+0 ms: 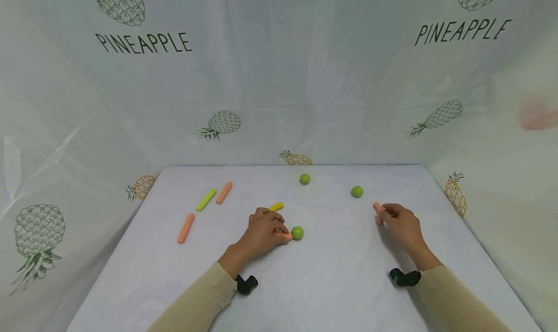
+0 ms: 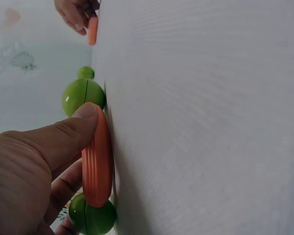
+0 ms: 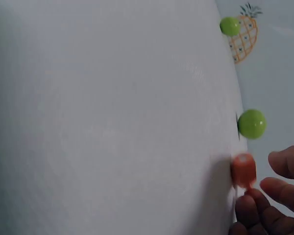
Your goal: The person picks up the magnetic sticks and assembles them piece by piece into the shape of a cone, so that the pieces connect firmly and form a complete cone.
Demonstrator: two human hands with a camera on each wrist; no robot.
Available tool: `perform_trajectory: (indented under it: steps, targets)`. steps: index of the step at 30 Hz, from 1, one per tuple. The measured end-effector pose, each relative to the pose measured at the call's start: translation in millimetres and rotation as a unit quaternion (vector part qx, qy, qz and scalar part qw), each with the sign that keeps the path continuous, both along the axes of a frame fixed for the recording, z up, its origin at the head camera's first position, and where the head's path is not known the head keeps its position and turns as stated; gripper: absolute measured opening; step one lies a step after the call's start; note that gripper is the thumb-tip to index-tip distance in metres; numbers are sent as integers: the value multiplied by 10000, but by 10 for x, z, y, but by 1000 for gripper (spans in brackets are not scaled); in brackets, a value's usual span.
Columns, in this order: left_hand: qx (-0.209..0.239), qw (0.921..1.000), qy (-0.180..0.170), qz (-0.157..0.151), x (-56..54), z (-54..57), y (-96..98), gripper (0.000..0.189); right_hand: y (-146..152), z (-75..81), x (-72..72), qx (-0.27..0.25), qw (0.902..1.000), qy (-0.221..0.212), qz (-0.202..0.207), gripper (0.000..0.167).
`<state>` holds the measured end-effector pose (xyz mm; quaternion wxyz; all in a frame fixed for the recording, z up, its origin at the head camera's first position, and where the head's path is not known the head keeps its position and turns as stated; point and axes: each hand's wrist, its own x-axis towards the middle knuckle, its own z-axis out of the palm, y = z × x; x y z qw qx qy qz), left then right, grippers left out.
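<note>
My left hand pinches an orange ribbed stick between thumb and fingers, low over the table. A green ball sits at one end of this stick. At its other end is a second green ball, hidden by the hand in the head view. A yellow piece shows just beyond the left knuckles. Over on the right, my right hand holds another orange stick at its fingertips; it looks blurred in the right wrist view. Close to that stick is a green ball.
Two orange sticks, one nearer and one farther, lie on the left of the white table, with a lime-green stick between them. Another green ball rests near the back edge. Pineapple-printed sheeting surrounds the table.
</note>
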<state>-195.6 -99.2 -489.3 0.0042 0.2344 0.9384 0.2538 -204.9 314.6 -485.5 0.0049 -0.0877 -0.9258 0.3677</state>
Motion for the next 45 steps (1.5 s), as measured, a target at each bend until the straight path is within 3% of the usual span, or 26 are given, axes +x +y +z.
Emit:
perform_trajectory:
  steps: [4, 10, 19, 34, 45]
  targets:
    - [-1, 10000, 29, -27, 2, 1, -6, 18, 41, 7, -45, 161, 9992, 44, 369, 60]
    - [19, 9999, 81, -93, 2, -11, -13, 17, 181, 18, -178, 10, 9919, -296, 1238, 77]
    - [57, 9999, 21, -116, 9, -10, -20, 16, 198, 72, -259, 101, 9842, -447, 1712, 76]
    - [36, 9999, 6, -143, 32, 14, 1, 16, 162, -53, -143, 147, 9936, 125, 1109, 79]
    - [78, 9999, 67, -120, 29, -16, 30, 16, 143, -119, -93, -122, 9948, 736, 686, 55]
